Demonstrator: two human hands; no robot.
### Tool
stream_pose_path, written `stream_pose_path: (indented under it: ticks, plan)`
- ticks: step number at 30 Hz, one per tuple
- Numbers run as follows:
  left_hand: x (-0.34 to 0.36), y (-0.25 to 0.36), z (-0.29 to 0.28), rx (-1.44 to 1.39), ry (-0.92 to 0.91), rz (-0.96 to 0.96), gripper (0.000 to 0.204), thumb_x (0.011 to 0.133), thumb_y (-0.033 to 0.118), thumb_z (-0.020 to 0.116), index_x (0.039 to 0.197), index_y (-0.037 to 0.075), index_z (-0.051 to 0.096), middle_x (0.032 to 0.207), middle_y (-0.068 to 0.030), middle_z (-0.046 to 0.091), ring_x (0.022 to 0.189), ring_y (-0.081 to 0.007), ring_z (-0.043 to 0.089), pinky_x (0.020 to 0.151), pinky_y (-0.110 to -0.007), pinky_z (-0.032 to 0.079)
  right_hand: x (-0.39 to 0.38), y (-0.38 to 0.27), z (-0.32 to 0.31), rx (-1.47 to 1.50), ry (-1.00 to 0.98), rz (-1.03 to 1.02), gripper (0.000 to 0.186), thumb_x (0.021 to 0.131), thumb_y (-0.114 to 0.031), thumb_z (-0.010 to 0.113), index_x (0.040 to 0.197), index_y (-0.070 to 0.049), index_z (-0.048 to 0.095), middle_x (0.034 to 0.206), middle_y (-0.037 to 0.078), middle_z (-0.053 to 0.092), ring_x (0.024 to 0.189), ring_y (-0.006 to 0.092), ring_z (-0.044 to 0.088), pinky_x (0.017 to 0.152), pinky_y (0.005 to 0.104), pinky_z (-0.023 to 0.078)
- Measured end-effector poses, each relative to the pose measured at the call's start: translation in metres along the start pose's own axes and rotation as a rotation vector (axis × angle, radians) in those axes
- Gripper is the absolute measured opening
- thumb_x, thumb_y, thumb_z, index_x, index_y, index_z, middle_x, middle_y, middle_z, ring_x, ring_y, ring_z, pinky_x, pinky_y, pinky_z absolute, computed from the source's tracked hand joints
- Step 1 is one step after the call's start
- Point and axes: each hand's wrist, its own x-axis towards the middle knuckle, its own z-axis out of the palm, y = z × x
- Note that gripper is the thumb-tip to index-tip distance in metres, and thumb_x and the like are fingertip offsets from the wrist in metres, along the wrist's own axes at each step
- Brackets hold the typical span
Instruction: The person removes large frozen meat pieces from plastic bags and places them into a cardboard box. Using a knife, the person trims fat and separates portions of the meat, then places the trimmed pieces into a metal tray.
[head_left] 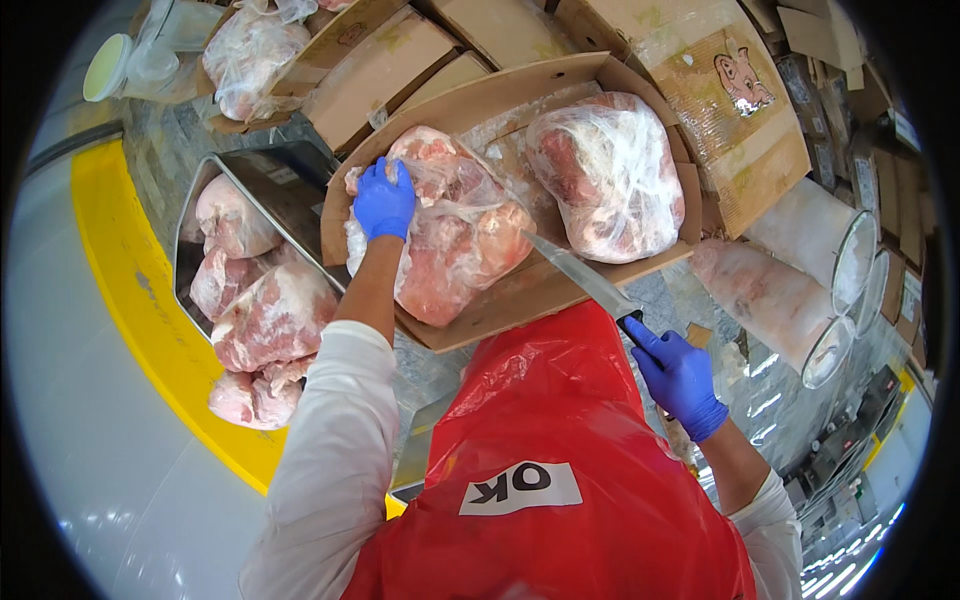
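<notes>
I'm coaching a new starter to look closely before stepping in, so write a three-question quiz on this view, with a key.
1. True or false: the left hand rests on a partly film-covered bundle of raw meat in the open cardboard box.
2. What does the right hand hold? A) a meat hook; B) a knife; C) a marker pen.
3. Fill the gap: from the person's viewpoint, the metal bin stands to the ____ of the open cardboard box.

Key: 1. True. 2. B. 3. Left.
</notes>
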Motion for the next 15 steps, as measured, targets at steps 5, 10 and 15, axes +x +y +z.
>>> stream_pose_path:
  ticks: [5, 10, 15]
  plan:
    - [0.011, -0.022, -0.001, -0.112, -0.141, 0.057, 0.067, 0.095, 0.051, 0.062, 0.145, 0.006, 0.056, 0.142, -0.0212, 0.061, 0.135, -0.0389, 0.054, 0.11, -0.051, 0.045, 0.0, -0.005, -0.007, -0.141, -0.044, -0.032, 0.045, 0.094, -0.026, 0.072, 0.139, -0.034, 0.066, 0.076, 0.014, 0.063, 0.058, 0.034, 0.065, 0.054, 0.0441, 0.054]
    - [-0.035, 0.064, -0.08, -0.271, -0.038, 0.707, 0.065, 0.089, 0.033, 0.071, 0.146, 0.007, 0.054, 0.143, -0.0205, 0.058, 0.137, -0.0394, 0.049, 0.114, -0.054, 0.037, -0.004, -0.002, 0.003, -0.087, -0.067, -0.003, 0.047, 0.094, -0.026, 0.072, 0.14, -0.034, 0.065, 0.077, 0.015, 0.065, 0.061, 0.035, 0.067, 0.056, 0.0452, 0.055]
    - [-0.064, 0.071, -0.062, 0.044, -0.368, 0.858, 0.042, 0.09, 0.021, 0.068, 0.13, 0.008, 0.061, 0.109, -0.0174, 0.069, 0.106, -0.036, 0.064, 0.095, -0.051, 0.045, -0.001, -0.005, -0.002, -0.055, -0.076, -0.01, 0.048, 0.093, -0.024, 0.072, 0.14, -0.034, 0.065, 0.079, 0.015, 0.066, 0.065, 0.0353, 0.068, 0.059, 0.0459, 0.056]
